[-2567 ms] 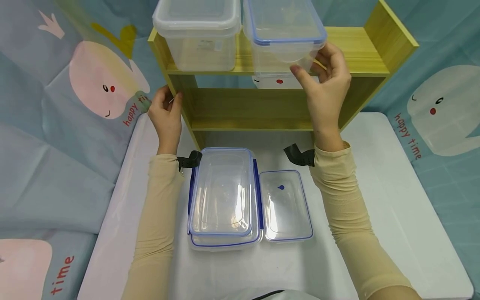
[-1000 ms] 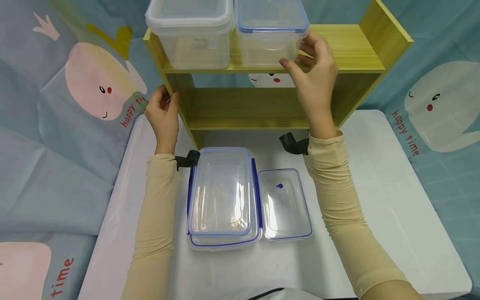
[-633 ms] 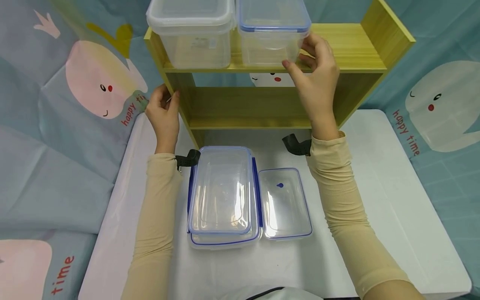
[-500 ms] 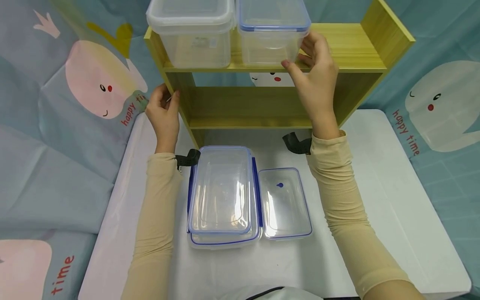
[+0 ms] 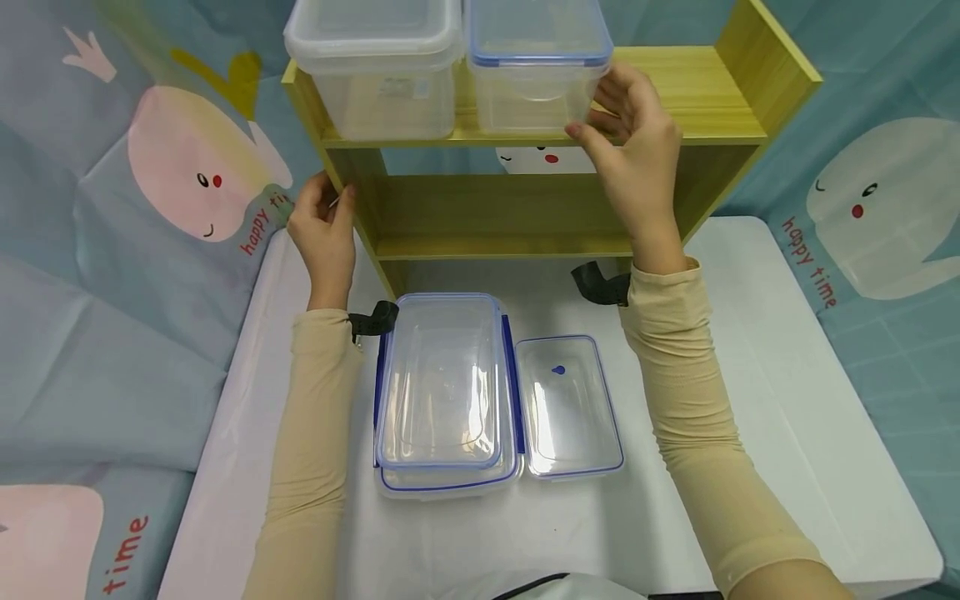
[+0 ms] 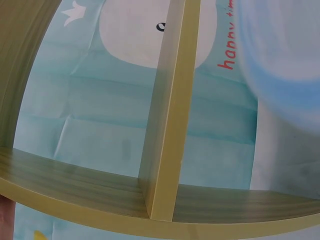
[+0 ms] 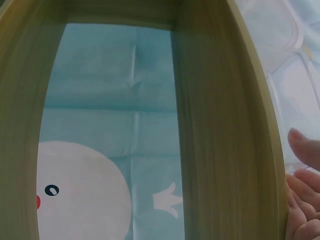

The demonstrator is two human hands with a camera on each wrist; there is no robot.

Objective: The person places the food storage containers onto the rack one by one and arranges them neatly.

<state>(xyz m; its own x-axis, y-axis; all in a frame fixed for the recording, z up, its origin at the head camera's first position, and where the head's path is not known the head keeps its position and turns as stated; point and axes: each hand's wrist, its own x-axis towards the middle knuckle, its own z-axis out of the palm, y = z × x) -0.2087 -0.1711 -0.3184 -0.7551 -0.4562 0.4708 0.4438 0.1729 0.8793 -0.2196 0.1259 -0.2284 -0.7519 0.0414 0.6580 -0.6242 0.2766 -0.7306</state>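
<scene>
A clear plastic food container with a blue-rimmed lid (image 5: pixel 540 83) stands on the top board of a wooden shelf (image 5: pixel 495 217), right of a larger clear container with a whitish lid (image 5: pixel 375 75). My right hand (image 5: pixel 637 158) is at the blue-rimmed container's lower right corner, thumb in front and loosely bent fingers along its right side. In the right wrist view, thumb and fingers (image 7: pixel 305 200) stand apart beside the shelf's edge. My left hand (image 5: pixel 326 233) grips the shelf's left side panel between thumb and fingers. The left wrist view shows the shelf's boards (image 6: pixel 170 130) and none of the grip.
On the white table (image 5: pixel 795 400), a clear container with a light blue rim (image 5: pixel 442 383) lies over a wider one with dark blue side clips (image 5: pixel 450 483). A flatter lidded container (image 5: pixel 570 408) lies to their right. Blue printed curtains (image 5: pixel 150 350) hang around the table.
The blue-rimmed container has gone back and left from in front of the top board to standing on it. My right hand has since shifted slightly right of it. My left hand keeps its grip.
</scene>
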